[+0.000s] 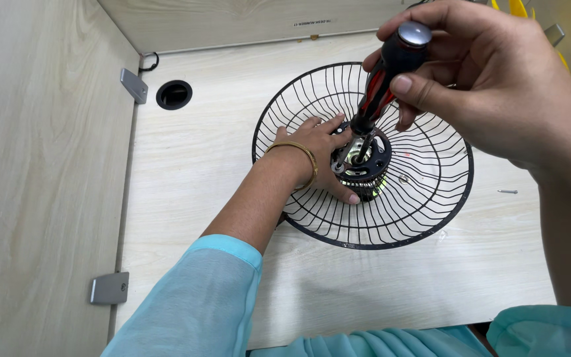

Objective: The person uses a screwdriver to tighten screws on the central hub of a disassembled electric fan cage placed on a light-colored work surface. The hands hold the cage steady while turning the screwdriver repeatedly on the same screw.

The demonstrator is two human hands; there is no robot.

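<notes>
We look down at a pale wooden desk point(186, 198) boxed in by wooden panels. A black wire fan guard point(391, 218) lies like a shallow bowl in front of us, its round rim close to the right hand's side and well apart from the left wall. Our left hand point(315, 152) lies flat inside the guard, fingers spread and pressing on the wires and against the dark round motor hub point(371, 168) at the centre; a thin gold bangle point(299, 155) circles that wrist. Our right hand point(490, 79) hovers above the hub, fingers closed around the handle of a black and red screwdriver point(388, 69), whose shaft points steeply down into the middle of the hub. We cannot tell exactly what the tip meets. Beyond the left hand, open desk stretches toward the left panel, where a round cable hole point(174, 94) sits near the far corner beside a grey metal bracket point(133, 85); another bracket point(109, 288) is fixed near the front edge. A small screw point(507, 192) lies on the bare desk just outside the guard's rim, below the right wrist. Light blue sleeves point(199, 297) cover both forearms.
</notes>
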